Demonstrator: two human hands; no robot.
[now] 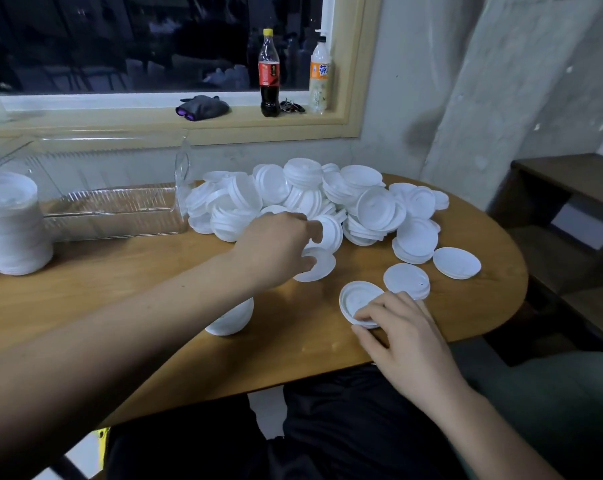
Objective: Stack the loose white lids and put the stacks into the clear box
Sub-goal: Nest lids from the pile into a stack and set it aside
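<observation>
A big heap of loose white lids [314, 195] covers the far middle of the wooden table [120, 278]. My left hand [276, 247] reaches into the heap's near edge and pinches a white lid [319, 266] between thumb and fingers. My right hand [397, 327] pinches the near rim of a small stack of lids [357, 301] lying on the table. The clear box [109, 206] lies on its side at the far left, apparently with nothing in it. A tall stack of lids [10, 226] stands at the left edge. Another short stack [232, 318] sits partly under my left forearm.
More single lids and short stacks [456, 263] lie right of my hands near the table's rounded edge. A cola bottle [269, 74], a second bottle [320, 76], keys and a dark glove [203, 108] sit on the windowsill. A dark shelf [570, 188] stands at the right.
</observation>
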